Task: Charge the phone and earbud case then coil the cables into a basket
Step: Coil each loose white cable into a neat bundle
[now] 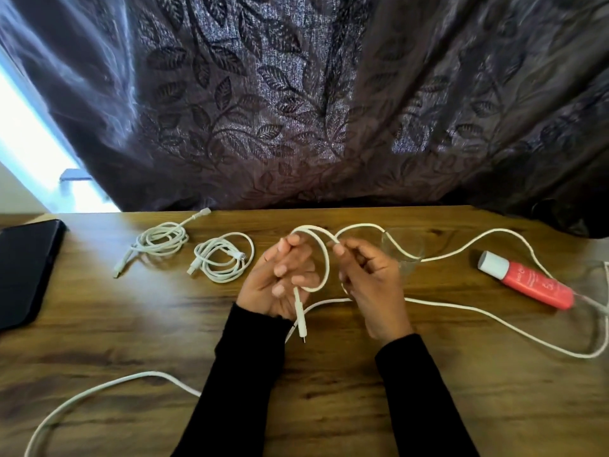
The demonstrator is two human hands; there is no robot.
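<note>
1. Your left hand (280,278) is above the middle of the wooden desk (329,390), palm turned up, fingers curled loosely around a white cable (324,258).
2. The cable's plug end (301,319) hangs down from that hand, past your wrist.
3. Your right hand (369,278) is just beside the left, its thumb and fingertips pinching the same cable where it arches in a loop between both hands.
4. From your right hand the cable runs loose to the right across the desk, curves back, and passes under your forearms towards the front left edge.
5. Two coiled white cables lie on the desk left of your hands: one near the back edge (161,240), one (224,257) closer to your left hand.
6. A dark flat device (23,268) lies at the far left.
7. A red tube with a white cap (527,280) lies on its side at the right.
8. A dark leaf-patterned curtain (296,94) hangs behind the desk.
</note>
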